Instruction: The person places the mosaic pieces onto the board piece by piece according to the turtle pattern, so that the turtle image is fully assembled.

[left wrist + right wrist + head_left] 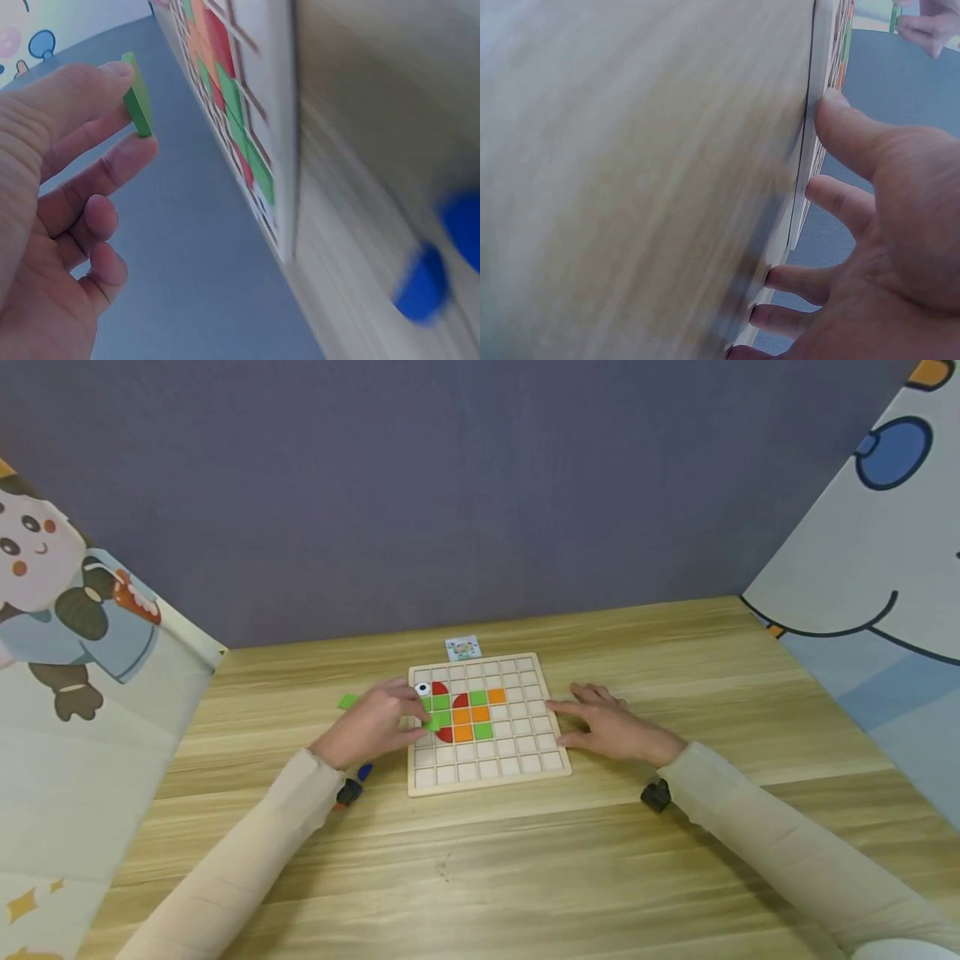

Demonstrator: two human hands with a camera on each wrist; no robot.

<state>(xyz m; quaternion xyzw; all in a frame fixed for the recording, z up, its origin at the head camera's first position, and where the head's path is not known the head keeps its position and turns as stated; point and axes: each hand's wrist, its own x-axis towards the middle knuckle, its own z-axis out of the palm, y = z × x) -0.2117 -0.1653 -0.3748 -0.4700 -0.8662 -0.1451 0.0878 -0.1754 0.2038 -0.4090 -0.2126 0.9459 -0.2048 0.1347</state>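
A wooden grid board point(517, 770) lies on the table, partly filled with green, orange and red tiles and a round eye tile point(422, 689). Over its left side my left hand point(378, 720) pinches a green square tile point(137, 97) between thumb and fingertips, held above the board in the left wrist view. My right hand point(611, 727) rests at the board's right edge, its thumb and index finger touching the rim, the other fingers spread on the table. Part of the board's left column is hidden behind my left hand.
A small picture card point(462, 648) lies behind the board. Left of my left hand is another green tile point(348, 702). Blue pieces point(424, 285) lie on the table near my left wrist. A dark partition point(480, 502) stands at the table's back.
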